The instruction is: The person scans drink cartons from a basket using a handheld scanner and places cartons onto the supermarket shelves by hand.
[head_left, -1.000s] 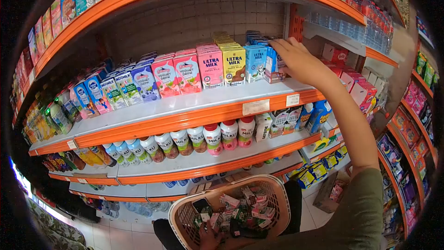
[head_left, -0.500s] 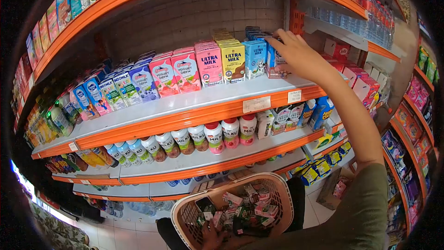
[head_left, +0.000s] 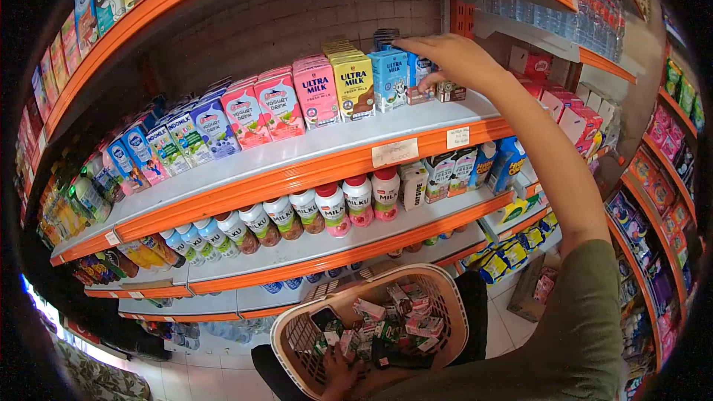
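Head view: our right hand (head_left: 453,59) reaches over a blue-and-brown carton (head_left: 420,78) at the right of the row on the shelf (head_left: 312,150), its fingers at the top and front. We cannot tell whether that grip is firm. Our left hand (head_left: 339,371) lies on small cartons (head_left: 368,330) inside the basket (head_left: 460,312); whether it clasps one, we cannot tell.

We judge that a light hold near the top could let the carton tip or slip, and that our palm, low over the brown carton (head_left: 450,91), could knock it. Dragging sideways might jostle the light-blue carton (head_left: 391,80) just beside it. The basket could tilt if our left hand pressed hard.

Against the earlier frame, our view has shifted, so the row sits further left. The brown carton now shows plainly beneath our palm, while our left hand remains in the basket.
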### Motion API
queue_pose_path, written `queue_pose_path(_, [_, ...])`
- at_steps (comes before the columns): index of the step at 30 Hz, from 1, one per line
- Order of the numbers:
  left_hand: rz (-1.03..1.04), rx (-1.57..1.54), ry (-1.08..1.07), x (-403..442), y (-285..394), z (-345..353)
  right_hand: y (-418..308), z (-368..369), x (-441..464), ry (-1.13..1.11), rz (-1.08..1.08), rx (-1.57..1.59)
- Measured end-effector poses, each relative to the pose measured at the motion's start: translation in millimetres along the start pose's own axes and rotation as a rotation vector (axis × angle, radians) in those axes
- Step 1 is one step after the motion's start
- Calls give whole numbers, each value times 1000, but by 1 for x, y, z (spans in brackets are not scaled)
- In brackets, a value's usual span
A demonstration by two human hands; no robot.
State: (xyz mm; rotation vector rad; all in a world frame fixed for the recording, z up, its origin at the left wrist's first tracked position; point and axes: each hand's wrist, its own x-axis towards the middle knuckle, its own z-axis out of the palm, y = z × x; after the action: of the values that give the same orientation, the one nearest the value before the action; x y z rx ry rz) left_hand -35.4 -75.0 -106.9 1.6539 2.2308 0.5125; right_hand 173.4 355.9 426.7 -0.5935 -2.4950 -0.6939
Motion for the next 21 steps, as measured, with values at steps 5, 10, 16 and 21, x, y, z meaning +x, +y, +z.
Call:
queue_pose_path(5, [37,-12,76,-3,-6,6,1,-1,3,-36,17,-30])
queue_pose_path(10, [-10,-45,27,-1,-1,0,-7,-8,5,-133,64,-40])
queue_pose_path(16, [76,-72,78,0,-15,12,-15,-3,25,-129,27,245])
queue_pose_path(21, [-44,-117,-2,-2,1,-3,-11,3,30,-92,46,216])
